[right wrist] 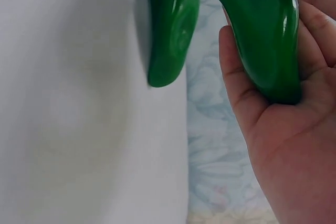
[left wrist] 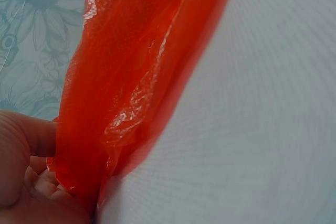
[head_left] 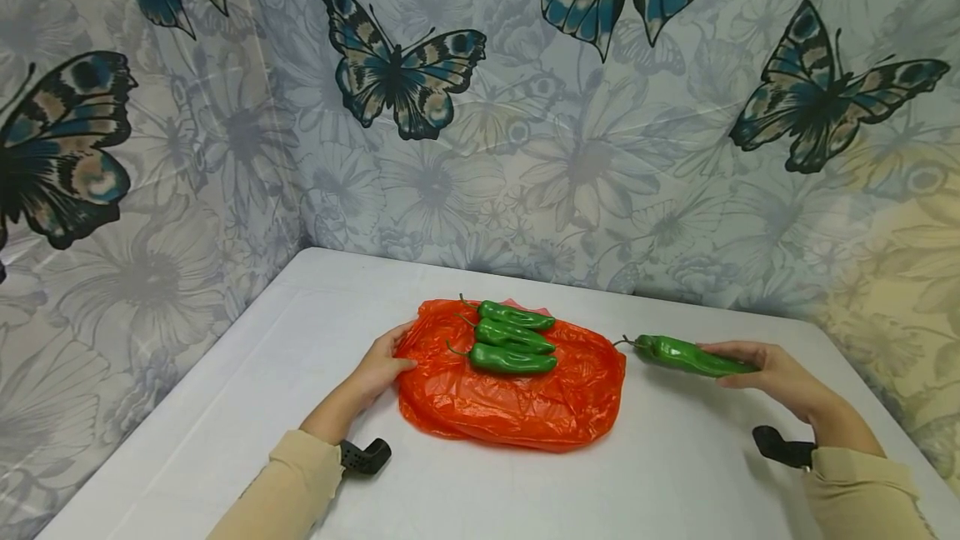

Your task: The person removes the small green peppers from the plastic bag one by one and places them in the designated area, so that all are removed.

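Note:
Three green peppers (head_left: 513,358) lie side by side on a crumpled red plastic bag (head_left: 510,411), stems to the left. My left hand (head_left: 384,367) holds the bag by its left edge; in the left wrist view the thumb (left wrist: 39,137) lies against the red film (left wrist: 131,77). To the right of the bag, my right hand (head_left: 772,369) grips a green pepper (head_left: 693,357) near its tip. The right wrist view shows this held pepper (right wrist: 268,40) between thumb and fingers, with a second green pepper (right wrist: 173,30) beside it over the white surface.
All of this is on a white-covered table (head_left: 675,465). A butterfly-patterned cloth (head_left: 585,148) hangs behind and at the sides. A bit of pink (head_left: 525,307) shows at the bag's back edge. Each wrist wears a black camera mount (head_left: 366,457).

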The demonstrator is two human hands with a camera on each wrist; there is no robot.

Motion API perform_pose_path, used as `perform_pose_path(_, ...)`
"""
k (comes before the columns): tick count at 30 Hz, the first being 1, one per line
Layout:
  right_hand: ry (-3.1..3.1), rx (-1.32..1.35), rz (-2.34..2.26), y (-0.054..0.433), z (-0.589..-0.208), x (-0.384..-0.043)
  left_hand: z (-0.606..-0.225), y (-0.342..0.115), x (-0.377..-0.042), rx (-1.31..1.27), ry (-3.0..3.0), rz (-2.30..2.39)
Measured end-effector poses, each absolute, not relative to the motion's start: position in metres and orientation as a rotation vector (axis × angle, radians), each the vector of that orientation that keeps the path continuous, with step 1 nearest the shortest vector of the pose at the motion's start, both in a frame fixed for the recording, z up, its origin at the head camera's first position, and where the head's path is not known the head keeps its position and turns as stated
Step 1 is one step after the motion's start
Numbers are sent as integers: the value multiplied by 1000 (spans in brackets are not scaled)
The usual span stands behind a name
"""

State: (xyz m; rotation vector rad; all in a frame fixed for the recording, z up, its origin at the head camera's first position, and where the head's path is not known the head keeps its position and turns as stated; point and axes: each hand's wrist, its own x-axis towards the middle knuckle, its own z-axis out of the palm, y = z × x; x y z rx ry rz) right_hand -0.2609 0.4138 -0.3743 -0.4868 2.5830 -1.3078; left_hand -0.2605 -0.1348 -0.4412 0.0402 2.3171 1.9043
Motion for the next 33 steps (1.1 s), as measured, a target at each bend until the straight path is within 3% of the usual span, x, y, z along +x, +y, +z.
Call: perform_pose_path(33, 2585, -274, -1186, 419, -400, -259, -438, -134, -259, 64, 2302, 1925)
